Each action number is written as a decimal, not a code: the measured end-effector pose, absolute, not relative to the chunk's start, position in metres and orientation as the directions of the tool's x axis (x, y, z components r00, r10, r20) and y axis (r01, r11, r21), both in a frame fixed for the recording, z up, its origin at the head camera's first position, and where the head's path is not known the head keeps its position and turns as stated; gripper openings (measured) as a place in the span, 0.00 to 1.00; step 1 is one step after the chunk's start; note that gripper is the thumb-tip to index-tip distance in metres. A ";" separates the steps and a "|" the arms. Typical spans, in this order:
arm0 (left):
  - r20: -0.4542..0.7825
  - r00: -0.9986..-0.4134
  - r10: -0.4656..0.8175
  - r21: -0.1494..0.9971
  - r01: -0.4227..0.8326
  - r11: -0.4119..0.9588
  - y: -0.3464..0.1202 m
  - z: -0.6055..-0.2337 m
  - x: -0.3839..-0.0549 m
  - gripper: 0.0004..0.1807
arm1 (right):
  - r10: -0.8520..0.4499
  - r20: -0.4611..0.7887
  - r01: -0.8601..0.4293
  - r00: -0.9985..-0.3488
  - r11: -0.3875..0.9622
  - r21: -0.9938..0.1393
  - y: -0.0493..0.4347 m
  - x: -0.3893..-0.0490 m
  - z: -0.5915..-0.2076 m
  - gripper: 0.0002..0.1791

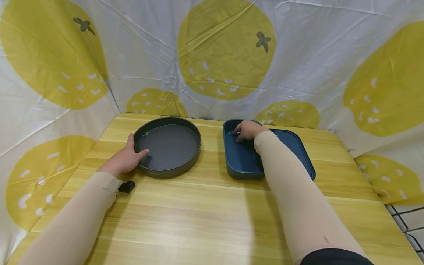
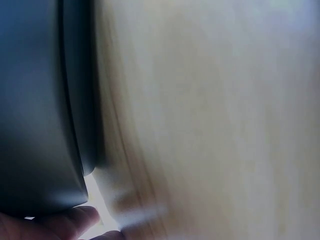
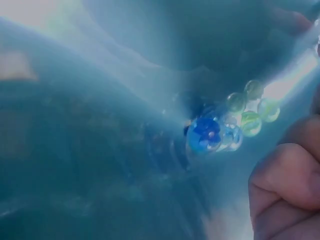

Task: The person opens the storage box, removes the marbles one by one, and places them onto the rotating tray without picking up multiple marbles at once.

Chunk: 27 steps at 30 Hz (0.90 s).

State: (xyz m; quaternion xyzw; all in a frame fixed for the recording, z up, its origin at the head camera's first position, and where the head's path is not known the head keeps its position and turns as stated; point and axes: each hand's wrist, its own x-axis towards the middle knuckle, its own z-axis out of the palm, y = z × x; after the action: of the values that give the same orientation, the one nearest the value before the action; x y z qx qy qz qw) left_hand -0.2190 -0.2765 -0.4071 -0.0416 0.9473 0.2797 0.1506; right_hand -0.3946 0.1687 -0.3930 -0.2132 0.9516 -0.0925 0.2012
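Item: cluster of round, clear-and-green, glass-like marbles [image 3: 251, 123], with one round, deep-blue, glass-like marble [image 3: 205, 134] beside it; being round, they had no long axis. Location: inside the dark-blue, deep rectangular tray [image 1: 241, 158], toward its far left corner; the tray's long side ran away from the wearer. Nearer hand: right hand [image 1: 249, 130], over the tray, thumb and forefinger parted, none visibly pinched; the marbles lay just left of the fingertips. Left hand [image 1: 122, 158]: well apart, gripped the left rim of the dark-grey, round, metal-looking pan [image 1: 172, 147], thumb inside. Pale wooden table [image 1: 212, 154] separated pan from tray.
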 end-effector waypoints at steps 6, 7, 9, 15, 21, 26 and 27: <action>-0.307 -0.952 0.007 0.526 -0.164 0.835 -0.277 -0.407 -0.220 0.60 | -0.472 -0.343 -0.398 -0.812 0.878 -0.266 0.164 -0.396 -0.394 0.22; -0.307 -0.952 0.006 0.529 -0.165 0.833 -0.277 -0.406 -0.220 0.60 | -0.476 -0.341 -0.400 -0.811 0.875 -0.271 0.163 -0.396 -0.395 0.22; -0.310 -0.951 0.006 0.528 -0.167 0.833 -0.277 -0.406 -0.220 0.60 | -0.488 -0.336 -0.409 -0.806 0.869 -0.279 0.161 -0.394 -0.396 0.22; -0.317 -0.949 0.002 0.519 -0.171 0.838 -0.277 -0.407 -0.219 0.61 | -0.512 -0.337 -0.420 -0.790 0.853 -0.311 0.157 -0.390 -0.399 0.20; -0.327 -0.945 0.004 0.519 -0.176 0.836 -0.277 -0.406 -0.218 0.61 | -0.537 -0.333 -0.436 -0.775 0.836 -0.334 0.154 -0.385 -0.399 0.18; -0.326 -0.945 0.009 0.521 -0.172 0.836 -0.277 -0.406 -0.218 0.60 | -0.553 -0.337 -0.443 -0.763 0.825 -0.351 0.153 -0.382 -0.398 0.15; -0.326 -0.945 0.010 0.521 -0.171 0.836 -0.277 -0.406 -0.218 0.61 | -0.554 -0.341 -0.442 -0.759 0.824 -0.353 0.153 -0.381 -0.398 0.15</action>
State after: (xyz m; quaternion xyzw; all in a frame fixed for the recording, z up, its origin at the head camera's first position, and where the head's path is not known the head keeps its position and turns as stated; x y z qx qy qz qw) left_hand -0.2179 -0.2771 -0.4060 -0.0425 0.9447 0.2831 0.1598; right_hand -0.3814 0.1530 -0.3980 -0.2681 0.9293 -0.1267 0.2201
